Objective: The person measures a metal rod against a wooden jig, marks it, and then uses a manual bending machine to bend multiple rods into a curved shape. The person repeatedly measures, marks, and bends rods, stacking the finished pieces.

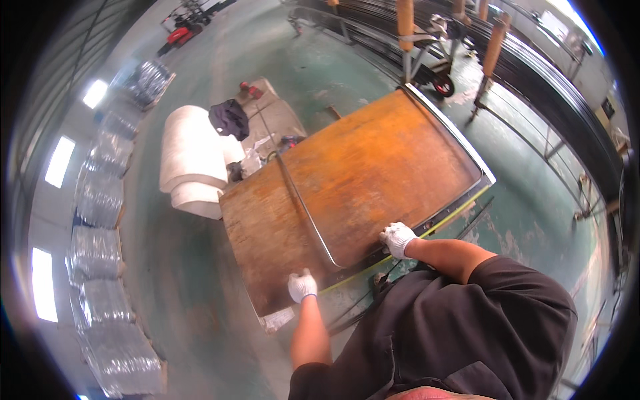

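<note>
A rust-brown worktable top [360, 160] spreads out before me. Across it runs a thin bent metal rod [305, 210], which curves near the front edge and turns right along it; its far end passes over the left edge. My right hand [398, 240], in a white glove, has its fingers curled at the front edge where the rod runs; the hand partly hides the contact. My left hand [302, 285], gloved too, rests near the table's front left corner with its fingers stretched out and nothing visible in them. A yellow-green strip [460, 208] lines the front edge.
A pale metal rail [457, 133] borders the table's right side. Left of it stand large white rolls [193, 150], a dark cloth [229, 119] and a red tool [251, 91]. Racks of long dark bars [533, 73] stand right; wrapped stacks [113, 320] line the left wall.
</note>
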A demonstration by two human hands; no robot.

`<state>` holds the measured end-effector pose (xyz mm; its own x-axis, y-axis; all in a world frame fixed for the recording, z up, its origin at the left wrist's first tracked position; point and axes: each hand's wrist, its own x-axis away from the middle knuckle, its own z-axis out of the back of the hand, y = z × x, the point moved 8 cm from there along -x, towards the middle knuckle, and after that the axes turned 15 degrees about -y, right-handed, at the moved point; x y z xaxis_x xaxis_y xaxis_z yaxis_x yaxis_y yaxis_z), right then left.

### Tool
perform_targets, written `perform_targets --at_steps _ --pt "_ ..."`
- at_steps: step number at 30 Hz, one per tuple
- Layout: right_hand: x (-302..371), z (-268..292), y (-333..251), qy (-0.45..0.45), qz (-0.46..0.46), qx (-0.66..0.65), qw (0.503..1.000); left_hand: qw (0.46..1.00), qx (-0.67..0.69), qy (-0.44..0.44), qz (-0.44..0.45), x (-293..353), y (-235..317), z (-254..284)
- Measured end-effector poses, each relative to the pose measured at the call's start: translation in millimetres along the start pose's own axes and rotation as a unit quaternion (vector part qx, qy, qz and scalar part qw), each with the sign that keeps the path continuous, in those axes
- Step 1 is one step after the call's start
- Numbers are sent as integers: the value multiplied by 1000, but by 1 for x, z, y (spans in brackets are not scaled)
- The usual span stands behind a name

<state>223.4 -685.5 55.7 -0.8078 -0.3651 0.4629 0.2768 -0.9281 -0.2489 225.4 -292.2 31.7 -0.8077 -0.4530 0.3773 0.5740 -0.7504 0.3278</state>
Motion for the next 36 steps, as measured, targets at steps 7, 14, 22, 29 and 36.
perform_targets --at_steps 7,14,22,29,36 --pt "53 16 -2 92 41 -113 988 969 188 -101 -127 1 52 -9" --pt "97 24 -3 112 69 -158 979 817 487 -306 -42 35 110 -75" --pt "197 39 58 211 75 -108 969 842 460 -276 -54 150 174 -13" --pt "335 112 92 443 195 -120 867 776 524 -252 -245 241 269 99" --pt "524 121 166 610 131 -136 769 453 429 -686 -375 483 465 110"
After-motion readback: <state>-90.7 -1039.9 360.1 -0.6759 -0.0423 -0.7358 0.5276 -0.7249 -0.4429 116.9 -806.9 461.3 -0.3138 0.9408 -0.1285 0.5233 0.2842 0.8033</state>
